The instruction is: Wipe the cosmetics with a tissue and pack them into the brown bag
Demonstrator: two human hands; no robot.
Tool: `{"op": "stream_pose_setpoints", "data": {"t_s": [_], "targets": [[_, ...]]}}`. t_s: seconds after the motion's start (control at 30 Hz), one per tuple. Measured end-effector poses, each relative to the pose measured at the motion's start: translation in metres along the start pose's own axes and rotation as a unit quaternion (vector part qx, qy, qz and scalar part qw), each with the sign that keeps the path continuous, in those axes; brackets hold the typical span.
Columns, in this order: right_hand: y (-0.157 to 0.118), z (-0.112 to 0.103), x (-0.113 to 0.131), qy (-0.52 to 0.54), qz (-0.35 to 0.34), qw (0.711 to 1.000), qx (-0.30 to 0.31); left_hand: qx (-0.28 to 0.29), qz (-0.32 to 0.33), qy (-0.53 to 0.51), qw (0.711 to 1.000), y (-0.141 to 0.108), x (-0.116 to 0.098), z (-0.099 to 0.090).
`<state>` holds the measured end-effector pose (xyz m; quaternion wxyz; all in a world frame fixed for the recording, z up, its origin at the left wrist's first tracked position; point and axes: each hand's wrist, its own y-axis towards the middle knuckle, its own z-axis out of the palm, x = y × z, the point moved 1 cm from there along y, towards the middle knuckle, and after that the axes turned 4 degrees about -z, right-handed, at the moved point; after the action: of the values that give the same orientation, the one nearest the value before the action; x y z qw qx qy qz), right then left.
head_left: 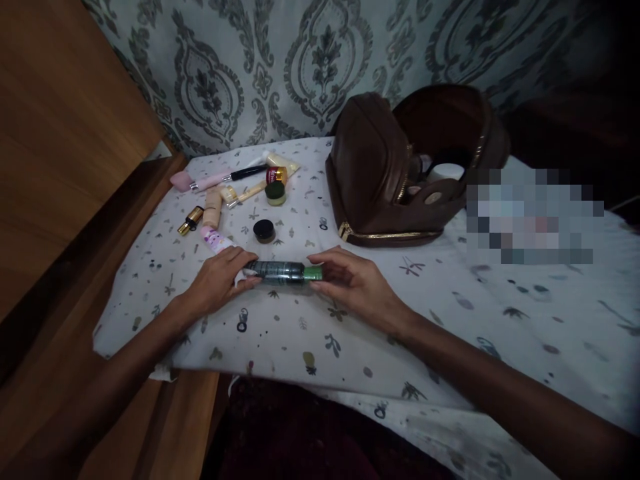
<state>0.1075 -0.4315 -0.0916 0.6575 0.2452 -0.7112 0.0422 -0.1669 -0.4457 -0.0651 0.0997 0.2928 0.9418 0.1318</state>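
Observation:
A dark green bottle (280,272) with a bright green cap lies sideways between my hands, close over the printed cloth. My left hand (220,277) is closed around its left end, thumb below and fingers above. On the cap end, my right hand (353,280) grips with thumb and fingers. Just behind the left hand lies a white and purple tube (214,240), partly hidden by the fingers. A small jar with a black lid (264,231) stands a little behind the bottle.
An unzipped brown leather bag (370,173) holds several items, one with a white lid (447,173). Brushes (215,179), a beige bottle (213,208), a gold-capped vial (191,220) and a green jar (275,193) lie at the back left. A wooden cabinet (65,133) borders the left.

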Motion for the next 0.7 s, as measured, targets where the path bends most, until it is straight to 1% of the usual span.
{"op": "stream_pose_setpoints", "data": {"t_s": [0.13, 0.23, 0.3, 0.37, 0.53, 0.63, 0.7], "targets": [[0.003, -0.001, -0.001, 0.090, 0.094, 0.991, 0.017, -0.015, -0.005, -0.006, 1.000, -0.006, -0.001, 0.003], [0.004, -0.001, 0.001, 0.126, 0.123, 0.983, 0.049, -0.014, 0.003, 0.022, 1.000, -0.005, -0.005, 0.003], [0.003, 0.001, 0.004, 0.142, 0.127, 0.980, 0.059, -0.013, 0.019, 0.065, 0.998, -0.001, -0.011, 0.002], [0.002, 0.002, 0.006, 0.149, 0.131, 0.978, 0.056, -0.009, 0.043, 0.108, 0.993, 0.006, -0.021, -0.001], [0.000, 0.004, 0.010, 0.177, 0.127, 0.975, 0.055, 0.026, 0.109, 0.171, 0.979, 0.032, -0.060, -0.001], [0.001, 0.003, 0.009, 0.188, 0.111, 0.974, 0.065, 0.071, 0.109, 0.171, 0.977, 0.046, -0.078, 0.000], [0.002, 0.003, 0.007, 0.182, 0.098, 0.976, 0.066, 0.100, 0.098, 0.152, 0.978, 0.051, -0.082, 0.000]]}}
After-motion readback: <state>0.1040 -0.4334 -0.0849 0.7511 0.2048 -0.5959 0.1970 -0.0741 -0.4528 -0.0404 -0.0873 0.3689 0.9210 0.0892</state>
